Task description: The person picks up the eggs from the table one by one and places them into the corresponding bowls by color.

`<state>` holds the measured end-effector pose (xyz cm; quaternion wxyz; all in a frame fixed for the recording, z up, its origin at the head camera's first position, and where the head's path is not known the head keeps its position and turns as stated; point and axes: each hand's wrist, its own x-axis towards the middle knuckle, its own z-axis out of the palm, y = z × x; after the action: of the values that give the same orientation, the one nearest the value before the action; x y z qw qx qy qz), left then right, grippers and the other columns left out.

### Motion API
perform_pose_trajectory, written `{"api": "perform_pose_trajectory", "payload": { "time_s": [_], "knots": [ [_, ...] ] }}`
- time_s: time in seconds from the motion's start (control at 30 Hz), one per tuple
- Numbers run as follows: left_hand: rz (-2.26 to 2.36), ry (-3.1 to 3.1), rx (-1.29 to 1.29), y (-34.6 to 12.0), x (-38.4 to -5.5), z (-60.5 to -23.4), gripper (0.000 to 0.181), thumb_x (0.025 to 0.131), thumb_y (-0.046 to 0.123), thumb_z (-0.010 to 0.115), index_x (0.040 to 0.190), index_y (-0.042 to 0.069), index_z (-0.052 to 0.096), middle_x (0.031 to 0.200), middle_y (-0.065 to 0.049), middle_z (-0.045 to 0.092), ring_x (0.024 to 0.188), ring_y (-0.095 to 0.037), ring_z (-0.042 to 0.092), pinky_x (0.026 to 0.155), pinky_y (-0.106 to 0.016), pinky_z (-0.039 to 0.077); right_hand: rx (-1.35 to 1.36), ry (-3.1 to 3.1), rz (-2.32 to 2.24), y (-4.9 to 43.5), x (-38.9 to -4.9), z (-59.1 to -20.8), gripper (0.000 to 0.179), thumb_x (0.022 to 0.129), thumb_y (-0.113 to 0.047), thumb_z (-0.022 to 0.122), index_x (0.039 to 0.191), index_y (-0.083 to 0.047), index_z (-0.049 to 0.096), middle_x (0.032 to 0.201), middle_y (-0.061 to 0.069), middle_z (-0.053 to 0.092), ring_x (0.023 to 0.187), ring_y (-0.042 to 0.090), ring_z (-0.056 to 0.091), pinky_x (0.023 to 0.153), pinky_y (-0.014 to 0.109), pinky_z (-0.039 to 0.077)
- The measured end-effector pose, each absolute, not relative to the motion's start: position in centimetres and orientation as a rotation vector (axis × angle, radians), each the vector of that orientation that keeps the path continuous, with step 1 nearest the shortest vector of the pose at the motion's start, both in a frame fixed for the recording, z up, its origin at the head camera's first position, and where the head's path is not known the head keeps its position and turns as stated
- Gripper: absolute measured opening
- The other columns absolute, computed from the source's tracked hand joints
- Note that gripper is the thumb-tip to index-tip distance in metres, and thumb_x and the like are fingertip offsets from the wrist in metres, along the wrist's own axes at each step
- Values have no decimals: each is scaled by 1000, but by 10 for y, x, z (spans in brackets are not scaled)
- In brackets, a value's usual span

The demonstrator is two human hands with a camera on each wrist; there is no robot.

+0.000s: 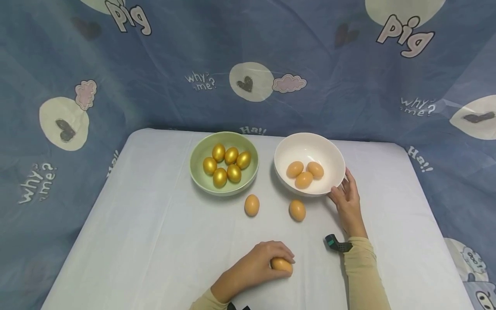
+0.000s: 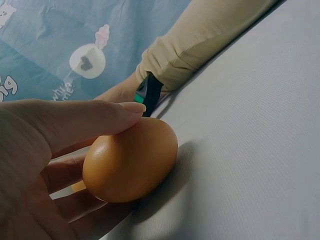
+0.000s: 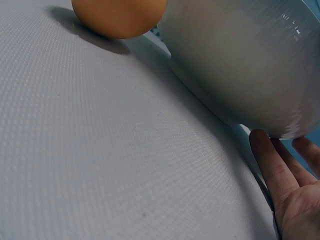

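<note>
My left hand [image 1: 260, 263] holds a brown egg [image 2: 131, 161] low over the white cloth, with the thumb on top and the fingers curled around the other side. Whether this egg touches the cloth, I cannot tell. At the back right stands a white bowl [image 1: 325, 178] with three brown eggs [image 1: 304, 180] inside. The right hand [image 1: 350, 206] touches the bowl's right side, its fingers [image 3: 272, 160] fairly straight against the outer wall. Two more brown eggs lie on the cloth: one egg [image 1: 297, 210] in front of the white bowl, another egg [image 1: 252, 205] further left.
A green bowl [image 1: 198, 176] with several golden eggs [image 1: 220, 177] stands left of the white bowl. White cloth [image 1: 162, 254] covers the table. Behind it hangs a blue printed curtain [image 1: 329, 99]. A dark strap [image 1: 338, 244] sits on the right wrist.
</note>
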<state>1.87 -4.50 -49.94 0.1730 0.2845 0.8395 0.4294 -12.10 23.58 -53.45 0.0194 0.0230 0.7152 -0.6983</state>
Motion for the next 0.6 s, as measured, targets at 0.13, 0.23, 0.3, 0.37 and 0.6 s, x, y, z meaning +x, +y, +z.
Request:
{"api": "perform_pose_trajectory", "payload": {
  "time_s": [0.13,0.23,0.3,0.37,0.6],
  "knots": [
    [1225,2376,801,-45,20,-500,19,89,19,83,108,15,79,112,10,76,107,3,65,92,-12,52,70,2213,-2178,236,-121,-535,76,104,-19,62,163,-40,20,174,4,21,154,31,38,103,14,53],
    [1233,2377,800,-45,20,-500,18,89,19,83,106,16,79,109,11,76,102,6,63,88,-10,52,70,2202,-2191,236,-122,-535,76,104,-18,62,164,-40,20,174,4,21,154,31,38,104,15,53],
    [1239,2377,798,-45,20,-500,17,89,19,83,106,16,79,107,10,75,99,7,62,86,-9,51,74,2195,-2195,237,-122,-535,76,104,-17,62,164,-39,20,174,4,20,154,31,39,104,15,53],
    [1245,2378,797,-45,19,-500,17,89,19,83,105,16,79,106,10,75,97,7,61,84,-9,51,77,2192,-2194,237,-121,-535,77,104,-17,62,164,-39,19,174,4,20,154,31,38,104,15,53],
    [1268,2373,803,-45,18,-499,16,89,19,83,103,14,79,105,8,76,96,6,61,84,-8,50,76,2201,-2187,236,-121,-536,76,104,-18,62,164,-38,19,174,4,20,154,30,39,104,14,53]
  ]
}}
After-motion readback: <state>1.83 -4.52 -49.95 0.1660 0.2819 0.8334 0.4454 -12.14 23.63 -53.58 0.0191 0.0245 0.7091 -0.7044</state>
